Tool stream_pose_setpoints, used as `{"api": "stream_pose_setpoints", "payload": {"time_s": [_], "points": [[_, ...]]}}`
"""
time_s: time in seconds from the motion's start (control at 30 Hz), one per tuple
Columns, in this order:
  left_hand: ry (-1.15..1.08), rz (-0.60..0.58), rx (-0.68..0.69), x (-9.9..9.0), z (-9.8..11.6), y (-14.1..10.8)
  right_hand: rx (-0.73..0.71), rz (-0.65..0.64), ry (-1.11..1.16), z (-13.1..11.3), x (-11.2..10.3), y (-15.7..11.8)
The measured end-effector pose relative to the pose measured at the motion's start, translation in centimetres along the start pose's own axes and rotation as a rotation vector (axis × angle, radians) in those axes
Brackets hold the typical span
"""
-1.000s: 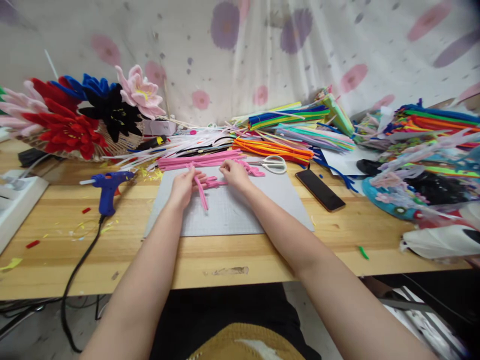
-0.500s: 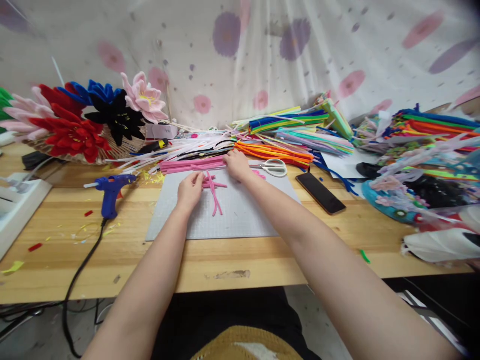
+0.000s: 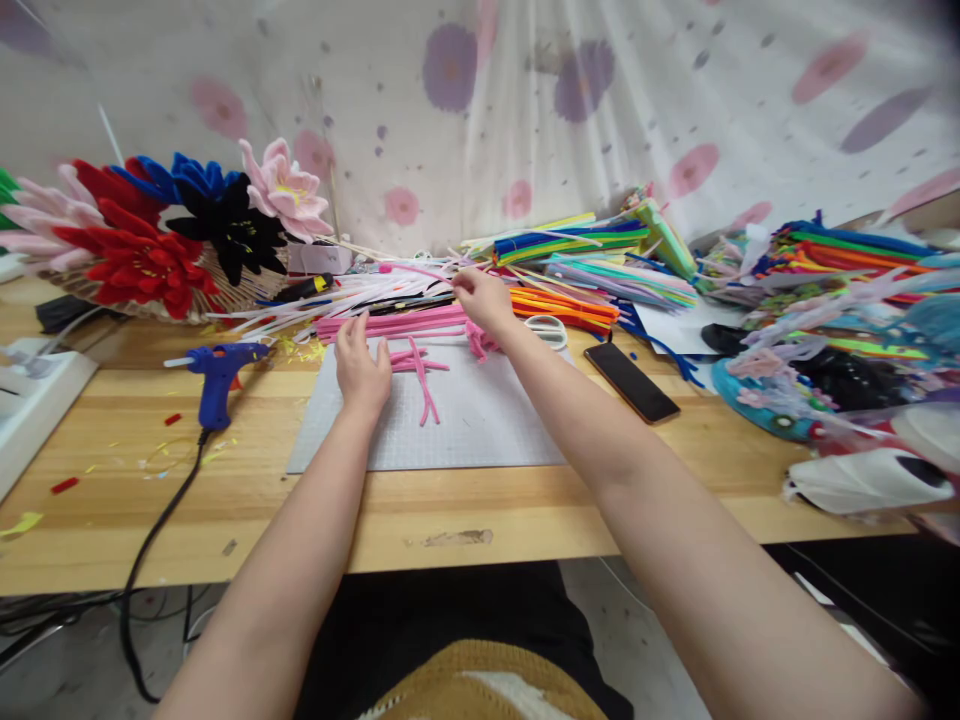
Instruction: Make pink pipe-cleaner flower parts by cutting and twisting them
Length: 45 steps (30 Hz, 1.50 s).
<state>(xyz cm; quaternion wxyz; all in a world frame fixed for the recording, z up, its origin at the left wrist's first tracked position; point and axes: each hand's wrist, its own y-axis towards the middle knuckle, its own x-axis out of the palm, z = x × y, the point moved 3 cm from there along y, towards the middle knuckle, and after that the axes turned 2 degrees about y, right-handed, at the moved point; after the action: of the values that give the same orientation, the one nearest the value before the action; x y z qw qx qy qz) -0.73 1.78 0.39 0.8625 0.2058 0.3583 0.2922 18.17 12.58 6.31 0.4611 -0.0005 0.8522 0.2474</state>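
My right hand (image 3: 486,302) pinches one end of a single pink pipe cleaner (image 3: 416,271), lifted above the bundle and pointing left. My left hand (image 3: 361,368), fingers apart, is at the left part of the pink pipe cleaner bundle (image 3: 420,324). Cut pink pipe cleaner pieces (image 3: 422,380) lie crossed on the grey cutting mat (image 3: 480,430), right of my left hand. A bent pink clump (image 3: 478,342) sits beneath my right wrist. Scissors with white handles (image 3: 553,332) are partly hidden behind my right forearm.
A blue glue gun (image 3: 217,380) with a black cord stands at left, near a power strip (image 3: 45,400). Fuzzy flowers (image 3: 150,255) fill the back left. Orange pipe cleaners (image 3: 566,308) and other bundles line the back. A phone (image 3: 631,380) lies right of the mat.
My right hand has risen, drawing a pink pipe cleaner up from the bundle. My left hand has let go of the short pink pieces, moved slightly left and opened.
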Motion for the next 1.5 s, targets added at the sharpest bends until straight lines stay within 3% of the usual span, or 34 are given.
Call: {"api": "stream_pose_setpoints", "payload": {"time_s": [0.07, 0.17, 0.3, 0.43, 0.63, 0.77, 0.9, 1.17, 1.33, 1.5], "points": [[0.024, 0.041, 0.059, -0.5, 0.6, 0.1, -0.016, -0.011, 0.125, -0.4, -0.8, -0.5], [0.05, 0.058, 0.145, -1.1, 1.4, 0.3, -0.074, -0.139, 0.353, -1.2, -1.6, -2.2], [0.031, -0.136, 0.15, -0.7, 1.8, 0.2, 0.006, -0.209, 0.727, -0.6, -1.5, -4.9], [-0.059, -0.278, -0.015, 0.0, 1.8, -0.4, 0.182, -0.172, 0.951, 0.9, -0.2, -6.7], [-0.556, -0.439, -0.418, 1.2, 2.4, -1.3, 0.148, -0.384, 0.97, 0.2, 2.2, -9.1], [-0.639, -0.47, -0.532, 1.6, 2.7, -2.3, 0.156, -0.537, 0.971, -1.1, 3.3, -10.1], [-0.647, -0.516, -0.614, 2.3, 3.1, -3.6, 0.152, -0.578, 0.957, -1.9, 3.9, -10.3], [-0.774, -0.682, -0.588, 2.3, 3.9, -4.2, 0.191, -0.512, 0.967, -0.9, 4.3, -10.3], [-0.706, -0.642, -0.568, 2.3, 3.3, -4.0, 0.226, -0.477, 1.054, -0.3, 4.2, -10.3], [-0.589, -0.65, -0.465, 2.6, 2.8, -4.1, 0.224, -0.409, 1.165, 0.1, 3.3, -10.0]]}}
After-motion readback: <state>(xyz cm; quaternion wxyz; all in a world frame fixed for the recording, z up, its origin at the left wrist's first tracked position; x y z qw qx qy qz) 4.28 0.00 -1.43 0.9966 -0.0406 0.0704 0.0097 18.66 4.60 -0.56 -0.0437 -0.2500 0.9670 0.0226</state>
